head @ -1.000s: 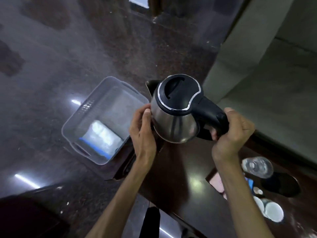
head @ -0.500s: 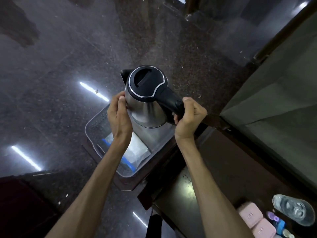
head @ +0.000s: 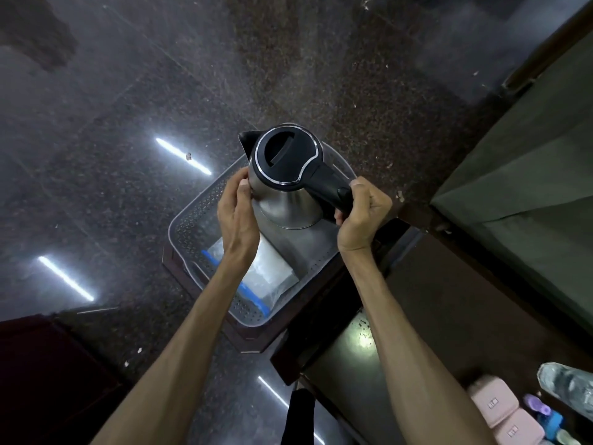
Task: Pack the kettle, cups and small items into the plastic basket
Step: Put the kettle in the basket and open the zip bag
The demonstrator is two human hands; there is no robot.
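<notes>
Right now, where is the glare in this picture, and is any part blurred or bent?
Head view: bright strip reflections glare on the polished dark floor; a softer glare patch lies on the dark tabletop; the kettle is sharp; the wide lens bends the edges, and the water bottle at lower right looks soft.

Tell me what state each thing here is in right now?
Kettle: lid shut, upright, held over the basket.
Basket: open-topped, with a clear bag inside.
Bag: lying flat on the basket floor.
Left hand: steadying the kettle's side.
Right hand: closed around the kettle's handle.
Bottle: lying on its side.
Pink cases: closed.
</notes>
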